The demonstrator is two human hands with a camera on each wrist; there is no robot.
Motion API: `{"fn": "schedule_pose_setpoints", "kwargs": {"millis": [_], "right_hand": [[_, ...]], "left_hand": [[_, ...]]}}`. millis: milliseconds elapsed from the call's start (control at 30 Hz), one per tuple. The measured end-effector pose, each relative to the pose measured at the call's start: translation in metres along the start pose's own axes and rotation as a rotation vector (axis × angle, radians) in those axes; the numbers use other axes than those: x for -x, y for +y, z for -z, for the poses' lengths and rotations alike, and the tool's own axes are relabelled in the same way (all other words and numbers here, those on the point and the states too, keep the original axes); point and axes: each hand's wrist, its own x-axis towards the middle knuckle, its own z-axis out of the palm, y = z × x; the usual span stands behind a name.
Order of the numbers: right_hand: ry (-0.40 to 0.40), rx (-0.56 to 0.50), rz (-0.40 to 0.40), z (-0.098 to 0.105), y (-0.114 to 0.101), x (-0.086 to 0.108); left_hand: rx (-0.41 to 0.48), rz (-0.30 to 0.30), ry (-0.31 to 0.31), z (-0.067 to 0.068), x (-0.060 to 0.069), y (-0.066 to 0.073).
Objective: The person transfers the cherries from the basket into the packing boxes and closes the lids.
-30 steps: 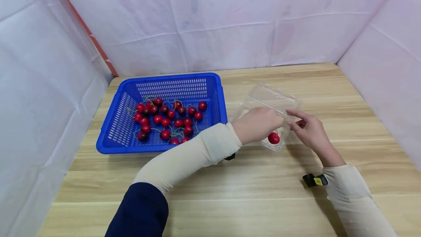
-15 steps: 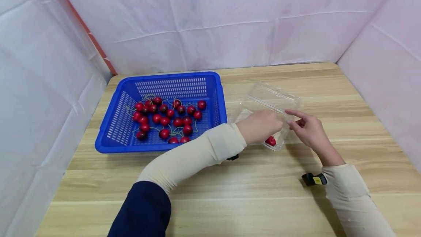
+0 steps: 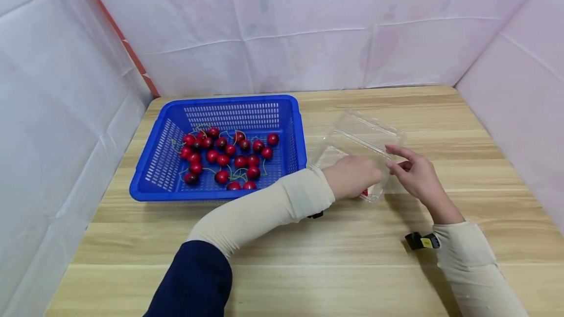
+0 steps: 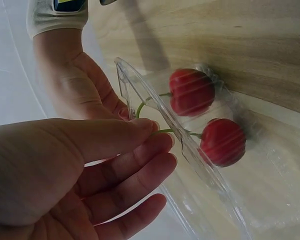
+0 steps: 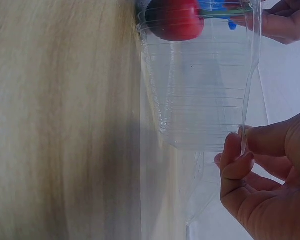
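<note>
My left hand (image 3: 352, 176) is over a clear plastic clamshell box (image 3: 378, 187), thumb and index finger pinching a thin green cherry stem (image 4: 162, 131). Inside the box, seen through its wall in the left wrist view, are two red cherries, an upper cherry (image 4: 191, 92) and a lower cherry (image 4: 223, 142). Which of them the pinched stem belongs to is hard to tell. At the box's right side my right hand (image 3: 414, 175) pinches the rim between thumb and fingers, plainly in the right wrist view. From the head view, the left hand covers most of the box's inside.
A blue plastic basket (image 3: 294, 111) with several stemmed cherries (image 3: 222, 159) stands to the left of the box. The box's lid (image 3: 369, 128) lies folded back on the far side. A wooden table (image 3: 308, 268) bears everything, with white sheeting (image 3: 308, 28) behind and beside it.
My left hand has shifted slightly nearer in the box, so the cherry at its near end is now mostly hidden in the head view. The right hand stays at the rim.
</note>
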Motion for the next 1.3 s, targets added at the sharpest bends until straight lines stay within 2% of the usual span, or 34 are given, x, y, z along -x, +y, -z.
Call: {"fn": "schedule_pose_setpoints", "kwargs": {"millis": [167, 467, 667, 867, 1100, 1300], "right_hand": [[0.004, 0.003, 0.004, 0.000, 0.000, 0.000], [-0.016, 0.018, -0.022, 0.000, 0.000, -0.001], [-0.018, 0.021, -0.027, 0.000, 0.000, -0.001], [-0.021, 0.014, -0.030, 0.001, 0.001, -0.001], [-0.029, 0.022, -0.042, 0.003, 0.001, 0.000], [-0.043, 0.024, -0.043, 0.005, 0.002, -0.001]], "left_hand": [[-0.035, -0.002, -0.002, 0.000, -0.002, 0.003], [-0.016, 0.108, -0.004, 0.001, -0.003, 0.003], [0.012, 0.145, 0.005, 0.002, -0.003, -0.001], [0.012, 0.152, 0.021, 0.010, 0.009, -0.009], [0.085, 0.132, 0.043, 0.023, 0.025, -0.016], [0.114, 0.190, 0.027, 0.045, 0.042, -0.023]]}}
